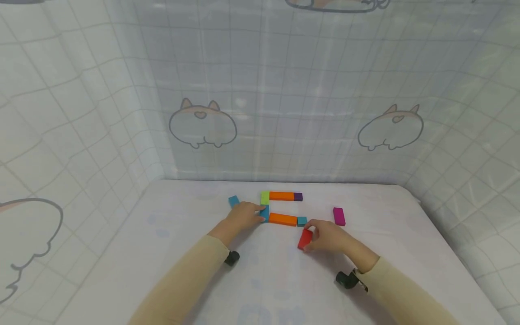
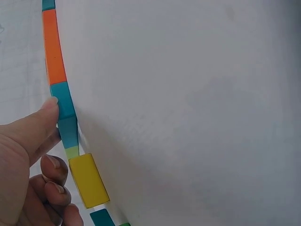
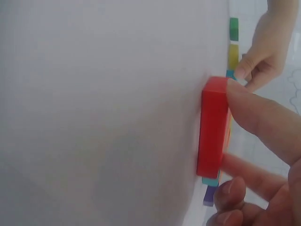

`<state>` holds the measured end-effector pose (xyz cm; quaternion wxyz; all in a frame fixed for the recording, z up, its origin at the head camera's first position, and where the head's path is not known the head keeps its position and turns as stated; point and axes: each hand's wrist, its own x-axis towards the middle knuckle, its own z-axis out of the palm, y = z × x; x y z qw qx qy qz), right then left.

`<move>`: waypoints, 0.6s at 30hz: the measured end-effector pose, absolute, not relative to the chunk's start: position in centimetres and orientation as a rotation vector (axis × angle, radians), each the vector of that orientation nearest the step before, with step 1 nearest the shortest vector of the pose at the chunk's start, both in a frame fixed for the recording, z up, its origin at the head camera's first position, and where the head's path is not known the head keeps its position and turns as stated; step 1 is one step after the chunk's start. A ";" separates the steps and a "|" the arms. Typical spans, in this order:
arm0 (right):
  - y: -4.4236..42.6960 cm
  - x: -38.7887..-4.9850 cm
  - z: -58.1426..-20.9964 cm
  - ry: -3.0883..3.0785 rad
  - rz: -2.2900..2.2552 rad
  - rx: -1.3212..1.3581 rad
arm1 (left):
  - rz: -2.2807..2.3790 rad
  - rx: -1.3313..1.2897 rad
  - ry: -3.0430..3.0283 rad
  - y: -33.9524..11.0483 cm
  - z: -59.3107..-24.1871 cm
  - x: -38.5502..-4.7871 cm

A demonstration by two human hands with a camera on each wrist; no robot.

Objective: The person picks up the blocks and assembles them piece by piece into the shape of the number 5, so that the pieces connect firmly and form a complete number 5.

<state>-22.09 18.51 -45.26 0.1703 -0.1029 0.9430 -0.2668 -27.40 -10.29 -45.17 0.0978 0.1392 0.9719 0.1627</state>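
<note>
The right hand pinches the red block by its two ends, probably to leave the long sides free, near the teal cube, while the left hand pinches the blue block, seemingly to steady it beside the lime block and the near orange block. Farther out (right of the teal cube) the magenta block lies apart on the white table

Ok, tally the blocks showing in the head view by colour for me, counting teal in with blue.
Blue or teal blocks: 3
Orange blocks: 2
Lime green block: 1
Purple block: 1
Magenta block: 1
Red block: 1
Total: 9
</note>
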 end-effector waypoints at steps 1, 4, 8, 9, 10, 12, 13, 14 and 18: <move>18.6 -22.2 -45.2 2.673 -0.760 -0.300 | 0.481 0.415 2.877 -10.3 -45.1 -27.4; 18.9 -22.4 -45.1 2.654 -0.773 -0.328 | 0.483 0.421 2.878 -10.3 -45.2 -27.4; 19.3 -22.6 -44.9 2.635 -0.778 -0.383 | 0.472 0.437 2.883 -10.4 -45.4 -27.6; 19.4 -22.6 -44.8 2.631 -0.780 -0.398 | 0.469 0.442 2.884 -10.4 -45.5 -27.6; 19.5 -22.7 -44.8 2.624 -0.782 -0.413 | 0.466 0.446 2.885 -10.4 -45.5 -27.6; 19.7 -23.0 -44.7 2.606 -0.787 -0.442 | 0.465 0.448 2.886 -10.4 -45.4 -27.6; 19.8 -23.1 -44.7 2.595 -0.790 -0.456 | 0.465 0.448 2.886 -10.4 -45.4 -27.6; 19.9 -23.2 -44.6 2.585 -0.791 -0.469 | 0.466 0.448 2.885 -10.4 -45.4 -27.6; 20.1 -23.5 -44.3 2.556 -0.787 -0.492 | 0.479 0.435 2.881 -10.4 -45.2 -27.5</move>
